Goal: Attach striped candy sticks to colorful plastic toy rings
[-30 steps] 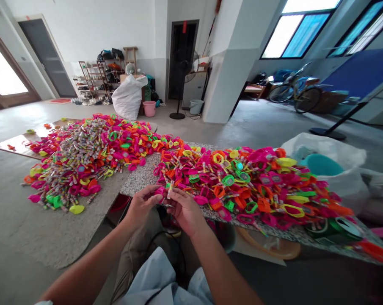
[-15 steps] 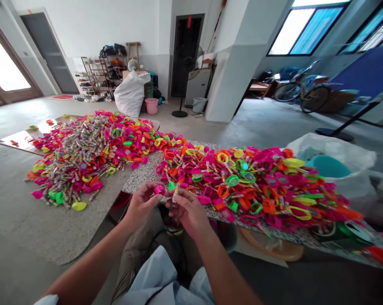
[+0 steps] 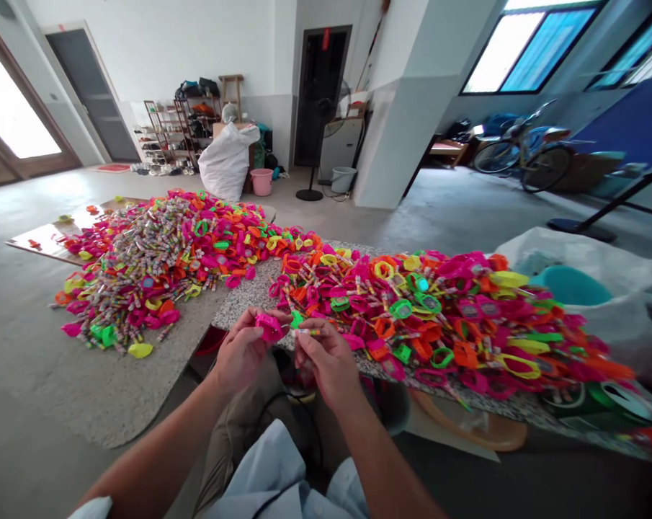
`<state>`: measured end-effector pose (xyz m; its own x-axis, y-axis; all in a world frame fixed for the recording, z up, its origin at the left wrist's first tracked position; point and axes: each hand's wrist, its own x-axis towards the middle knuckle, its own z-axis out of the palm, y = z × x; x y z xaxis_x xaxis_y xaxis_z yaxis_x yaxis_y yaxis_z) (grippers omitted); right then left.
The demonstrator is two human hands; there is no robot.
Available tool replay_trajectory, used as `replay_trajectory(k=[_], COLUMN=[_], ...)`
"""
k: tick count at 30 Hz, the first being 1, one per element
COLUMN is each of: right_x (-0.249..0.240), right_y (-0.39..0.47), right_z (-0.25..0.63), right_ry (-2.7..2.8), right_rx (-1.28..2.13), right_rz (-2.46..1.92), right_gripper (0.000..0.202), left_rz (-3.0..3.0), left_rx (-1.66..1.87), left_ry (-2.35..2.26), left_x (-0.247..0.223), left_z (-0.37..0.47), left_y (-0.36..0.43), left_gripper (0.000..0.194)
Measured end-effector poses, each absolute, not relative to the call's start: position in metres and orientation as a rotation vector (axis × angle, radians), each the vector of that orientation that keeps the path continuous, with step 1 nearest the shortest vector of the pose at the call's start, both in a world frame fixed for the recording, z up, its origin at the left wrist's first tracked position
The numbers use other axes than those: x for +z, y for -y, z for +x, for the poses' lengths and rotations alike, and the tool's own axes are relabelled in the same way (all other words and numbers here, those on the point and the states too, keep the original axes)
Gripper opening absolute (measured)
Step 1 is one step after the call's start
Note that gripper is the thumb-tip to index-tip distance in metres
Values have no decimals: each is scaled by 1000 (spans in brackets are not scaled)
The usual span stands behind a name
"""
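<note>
Left hand (image 3: 243, 353) closed around a pink band (image 3: 270, 328), pinched between thumb and fingers at the near table (image 3: 250, 295) edge. Right hand (image 3: 326, 359) closed too, fingertips pinching a small striped tube (image 3: 309, 332) held roughly level, tip pointing toward the band. Tube and band are just beside each other; cannot tell if they touch.

Versus half a second ago: the tube has swung from nearly upright to horizontal, and the band now shows more fully above the left fingers. Both hands sit slightly higher and a bit further apart; the left thumb has shifted onto the band's top. A second ago the tube stood upright between both hands, close together.

Just beyond the right hand: the main pile (image 3: 439, 310) of pink, orange, green and yellow bands mixed with tubes. Beyond the left hand, a second pile (image 3: 158, 259), unchanged. Well to the right, a white sack (image 3: 590, 263) with a teal tub (image 3: 571, 285) in it.
</note>
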<state>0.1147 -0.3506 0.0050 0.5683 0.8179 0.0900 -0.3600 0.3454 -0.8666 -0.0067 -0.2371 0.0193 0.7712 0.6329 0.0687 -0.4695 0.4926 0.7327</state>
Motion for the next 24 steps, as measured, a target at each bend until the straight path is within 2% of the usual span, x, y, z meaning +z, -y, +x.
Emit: replay_trajectory(k=[6, 16, 24], right_x=[17, 16, 11], right_y=[350, 349, 345], right_z=[106, 110, 110], right_ry=[671, 633, 694], right_rx=[760, 582, 759], right_rz=[-1013, -1047, -915], right_gripper=[31, 26, 26], left_rz=[810, 767, 510], left_rx=[638, 622, 413], left_ry=[-188, -322, -400], left_x=[16, 11, 0], left_z=[-5, -4, 9], left_y=[238, 236, 232], left_gripper=[16, 25, 30])
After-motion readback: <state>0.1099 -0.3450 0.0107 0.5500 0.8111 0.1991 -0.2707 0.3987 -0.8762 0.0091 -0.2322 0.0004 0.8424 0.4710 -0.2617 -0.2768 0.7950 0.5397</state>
